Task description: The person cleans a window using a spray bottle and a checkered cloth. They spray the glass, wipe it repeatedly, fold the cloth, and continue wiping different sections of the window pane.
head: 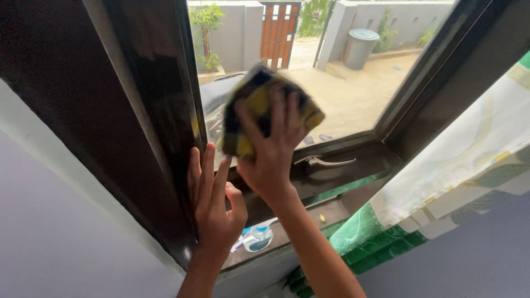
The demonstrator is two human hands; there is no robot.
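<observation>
My right hand [270,149] presses a yellow and dark checked cloth [248,105] flat against the window glass [342,94]. The cloth is blurred. My left hand [212,201] rests with its fingers spread against the dark window frame [160,110], just left of the right hand and lower. It holds nothing.
A metal window handle [326,161] sits on the lower frame to the right of my hands. A clear spray bottle with a blue cap [255,237] lies on the sill below. A green and white patterned curtain [469,149] hangs at the right. Outside are a yard, a gate and a grey bin [361,47].
</observation>
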